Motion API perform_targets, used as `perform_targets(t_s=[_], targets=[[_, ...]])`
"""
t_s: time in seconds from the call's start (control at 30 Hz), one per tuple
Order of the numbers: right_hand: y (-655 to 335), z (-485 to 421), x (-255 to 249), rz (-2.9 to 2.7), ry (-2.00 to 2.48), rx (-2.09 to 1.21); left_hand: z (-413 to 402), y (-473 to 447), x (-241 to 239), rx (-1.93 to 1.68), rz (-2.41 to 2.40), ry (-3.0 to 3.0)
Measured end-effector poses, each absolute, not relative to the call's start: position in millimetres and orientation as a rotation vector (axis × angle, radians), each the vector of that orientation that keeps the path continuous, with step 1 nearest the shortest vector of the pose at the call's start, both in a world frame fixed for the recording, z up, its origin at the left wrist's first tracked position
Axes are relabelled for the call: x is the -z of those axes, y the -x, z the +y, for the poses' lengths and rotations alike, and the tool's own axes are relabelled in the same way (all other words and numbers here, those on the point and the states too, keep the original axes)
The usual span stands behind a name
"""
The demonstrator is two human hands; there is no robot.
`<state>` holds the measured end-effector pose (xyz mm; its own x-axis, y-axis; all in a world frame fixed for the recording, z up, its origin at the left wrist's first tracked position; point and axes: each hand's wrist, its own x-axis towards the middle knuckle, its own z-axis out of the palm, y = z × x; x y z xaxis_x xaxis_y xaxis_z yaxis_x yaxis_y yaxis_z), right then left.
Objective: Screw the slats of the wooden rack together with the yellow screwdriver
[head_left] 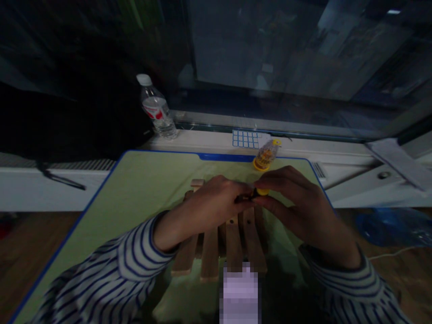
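My right hand (297, 202) pinches a small yellow-and-black piece (262, 192) between thumb and fingers; its kind is not clear in the dim light. My left hand (216, 198) meets it from the other side, fingers curled closed near the dark end of that piece. What the left fingers grip is hidden. Below both hands lies a wooden slatted assembly (209, 254), with several slats side by side. Dark round holes show in two of the slats. A wooden end piece (197, 182) sticks out beyond my left wrist.
The work stands on a light green table (145, 180) with a blue edge. Just past my right hand is a small clear bottle (266, 155) with yellow ends. A water bottle (158, 112) and a blue-gridded sheet (245, 139) rest on the windowsill. Papers (398, 157) lie at right.
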<state>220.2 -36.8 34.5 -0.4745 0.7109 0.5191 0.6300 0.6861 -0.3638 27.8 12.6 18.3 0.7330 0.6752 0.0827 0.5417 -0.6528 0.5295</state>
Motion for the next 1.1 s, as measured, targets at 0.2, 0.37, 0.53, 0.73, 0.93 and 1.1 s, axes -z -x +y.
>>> perform_targets(t_s=[0.2, 0.37, 0.53, 0.73, 0.93, 1.1], targets=[[-220.1, -35.6, -33.2, -2.230, 1.029, -0.154, 10.9, -28.6, -21.4, -0.416, 0.940, -2.460], [-221.5, -35.6, -33.7, -2.215, 1.037, -0.119, 9.7, -30.2, -17.5, -0.453, 0.979, -2.499], [-224.3, -39.9, -38.7, -2.278, 1.028, -0.156, 10.5, -30.0, -11.6, -0.480, 0.913, -2.454], [-224.9, -40.6, -39.2, -2.318, 1.000, -0.177, 12.1, -28.6, -9.3, -0.493, 0.885, -2.495], [-224.5, -39.6, -36.5, -2.304, 1.026, -0.176, 13.2, -25.8, -7.9, -0.487, 0.854, -2.529], [-224.8, -39.4, -35.6, -2.298, 1.023, -0.163, 14.1, -25.1, -6.0, -0.459, 0.821, -2.537]])
